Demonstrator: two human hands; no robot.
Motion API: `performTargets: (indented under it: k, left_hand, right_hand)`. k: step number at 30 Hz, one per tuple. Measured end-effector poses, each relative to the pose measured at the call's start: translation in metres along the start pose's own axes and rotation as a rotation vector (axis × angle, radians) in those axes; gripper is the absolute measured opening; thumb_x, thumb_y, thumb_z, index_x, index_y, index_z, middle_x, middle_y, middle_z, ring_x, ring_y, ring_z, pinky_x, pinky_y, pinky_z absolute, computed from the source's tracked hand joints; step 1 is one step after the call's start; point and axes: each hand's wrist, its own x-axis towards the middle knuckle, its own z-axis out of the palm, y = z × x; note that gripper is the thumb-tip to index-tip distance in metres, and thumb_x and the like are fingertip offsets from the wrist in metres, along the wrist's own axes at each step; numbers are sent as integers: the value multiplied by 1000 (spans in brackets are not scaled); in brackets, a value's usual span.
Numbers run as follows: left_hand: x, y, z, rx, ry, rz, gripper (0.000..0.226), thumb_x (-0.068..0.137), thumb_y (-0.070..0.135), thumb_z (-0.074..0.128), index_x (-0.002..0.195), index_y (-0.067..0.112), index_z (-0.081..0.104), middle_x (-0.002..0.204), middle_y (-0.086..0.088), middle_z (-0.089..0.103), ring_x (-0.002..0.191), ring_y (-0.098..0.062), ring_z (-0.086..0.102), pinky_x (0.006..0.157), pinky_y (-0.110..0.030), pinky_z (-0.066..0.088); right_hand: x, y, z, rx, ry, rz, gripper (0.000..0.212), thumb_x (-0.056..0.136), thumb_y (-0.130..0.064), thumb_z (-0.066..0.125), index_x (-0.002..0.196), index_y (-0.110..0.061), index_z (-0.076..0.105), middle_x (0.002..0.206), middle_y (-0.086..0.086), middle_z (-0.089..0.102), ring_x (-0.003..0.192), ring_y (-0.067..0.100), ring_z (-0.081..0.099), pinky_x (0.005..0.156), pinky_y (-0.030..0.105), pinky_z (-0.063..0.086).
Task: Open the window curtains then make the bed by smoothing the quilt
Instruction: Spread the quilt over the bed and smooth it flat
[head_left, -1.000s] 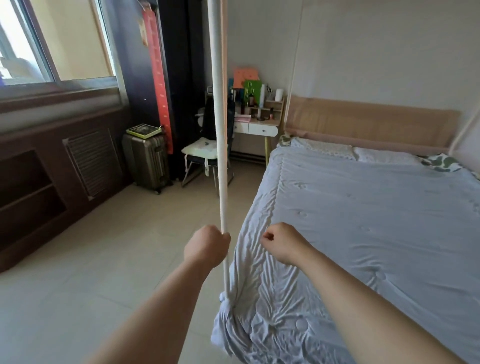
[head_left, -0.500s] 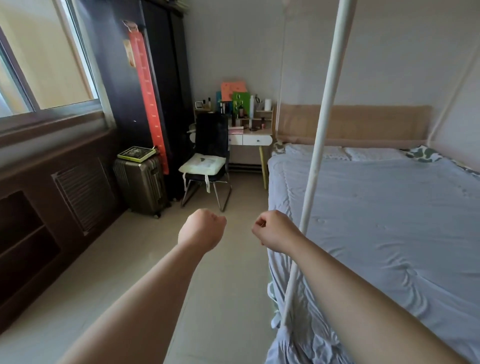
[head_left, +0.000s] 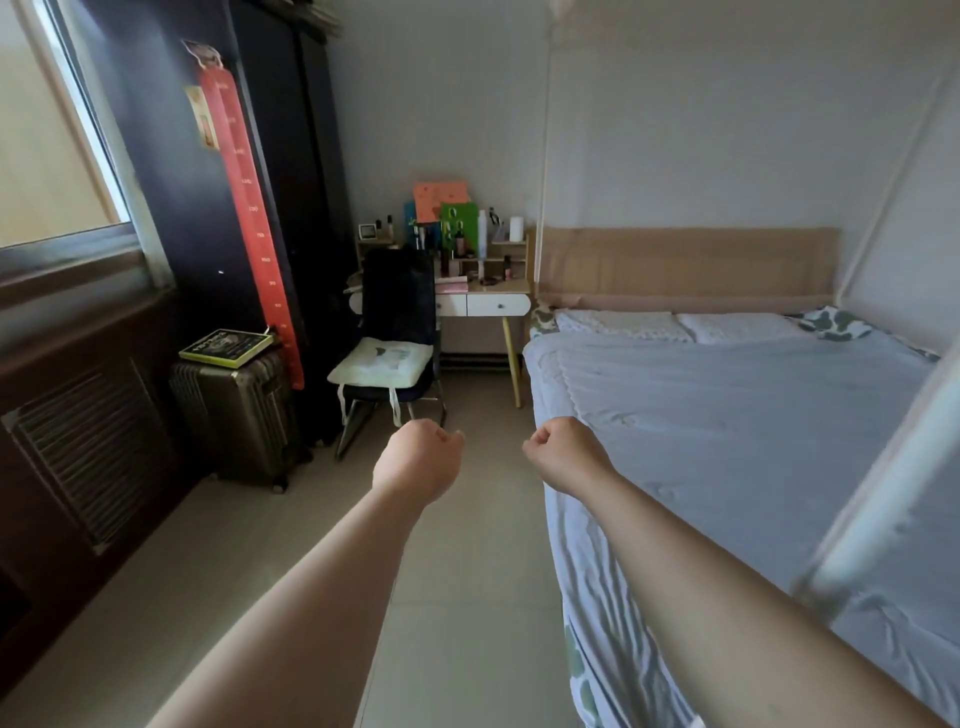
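Closest to you, both bare forearms reach forward over the tiled floor (head_left: 467, 571). Your left hand (head_left: 420, 457) is curled into a loose fist with nothing in it, held above the floor beside the bed. Your right hand (head_left: 566, 454) is likewise balled up and empty, hovering right at the bed's near side edge; whether it brushes the fabric cannot be told from this angle. At your right, a white frame pole (head_left: 893, 493) crosses the view, blurred and slanted (it is very close to the camera).

The pale blue quilt (head_left: 727, 415) lies spread over the bed, mostly flat with light creases, and its edge hangs down the side toward the floor. Two pillows (head_left: 675, 327) lie side by side at the head, against the tan headboard (head_left: 685, 265).

Further on your left, a dark suitcase (head_left: 239, 415) stands by the wall with a book (head_left: 226, 347) lying on top. Beyond it a chair (head_left: 389, 348) with a pale cushion sits in front of a small dressing table (head_left: 483, 301) crowded with bottles. A red height chart (head_left: 249, 223) hangs on the dark wardrobe, and the window (head_left: 47, 156) at far left shows bare, bright glass.
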Motion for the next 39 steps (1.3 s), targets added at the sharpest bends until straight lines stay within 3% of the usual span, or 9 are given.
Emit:
performTargets:
  k: [4, 7, 16, 19, 21, 23, 26, 30, 39]
  left_hand:
    - [78, 11, 2, 40, -11, 54, 41, 90, 29, 48, 53, 13, 44, 57, -2, 51, 59, -26, 49, 55, -26, 37]
    - [137, 14, 7, 57, -7, 84, 45, 91, 30, 49, 50, 13, 39, 52, 0, 43, 55, -24, 44, 49, -25, 29]
    - [319, 17, 51, 34, -118, 173, 41, 90, 30, 48, 52, 16, 37, 50, 2, 41, 51, -23, 40, 47, -23, 29]
    - [380, 15, 61, 25, -169, 220, 39, 90, 32, 48, 55, 16, 41, 53, 3, 45, 52, -21, 44, 47, -23, 29]
    - [420, 15, 60, 21, -207, 252, 39, 90, 32, 48, 56, 16, 39, 53, 3, 43, 52, -21, 42, 48, -23, 28]
    - [470, 17, 55, 34, -245, 291, 37, 90, 30, 48, 57, 16, 39, 55, 1, 41, 54, -22, 39, 50, -24, 30]
    - [541, 23, 48, 25, -262, 332, 39, 90, 29, 48, 55, 16, 39, 54, 0, 40, 52, -21, 38, 51, -25, 31]
    - [621, 28, 64, 18, -335, 348, 35, 89, 29, 46, 58, 14, 44, 58, -3, 50, 54, -22, 44, 57, -28, 38]
    - [736, 57, 141, -6, -480, 347, 28, 88, 28, 47, 65, 13, 45, 65, -5, 50, 61, -17, 46, 63, -31, 38]
  right_hand:
    - [84, -7, 1, -30, 34, 53, 30, 81, -15, 48, 56, -20, 31, 60, 2, 43, 56, 22, 42, 53, 26, 32]
    - [140, -13, 4, -62, 60, 58, 32, 78, -13, 48, 57, -21, 25, 61, 4, 33, 58, 22, 32, 53, 29, 25]
    - [287, -3, 28, -56, 158, 153, 20, 76, -20, 50, 58, -19, 41, 58, 4, 46, 58, 22, 47, 57, 29, 33]
    - [334, -10, 41, -43, 198, 197, 20, 74, -20, 50, 58, -19, 38, 57, 4, 41, 61, 35, 59, 57, 28, 30]
    - [366, -20, 47, -32, 213, 229, 18, 74, -20, 50, 58, -19, 42, 57, 8, 47, 63, 34, 60, 57, 28, 33]
    - [405, -33, 52, -16, 246, 275, 14, 76, -21, 51, 62, -19, 51, 64, 15, 61, 70, 34, 64, 59, 29, 38]
    - [453, -47, 55, 13, 313, 306, 20, 79, -22, 51, 67, -7, 57, 68, 13, 63, 80, 33, 69, 64, 33, 50]
    - [504, -46, 61, 0, 379, 378, 30, 82, -23, 53, 91, 2, 67, 88, 17, 70, 80, 32, 69, 77, 39, 54]
    - [615, -3, 54, -31, 440, 493, 29, 79, -22, 53, 85, 3, 65, 80, 20, 69, 79, 34, 69, 68, 38, 55]
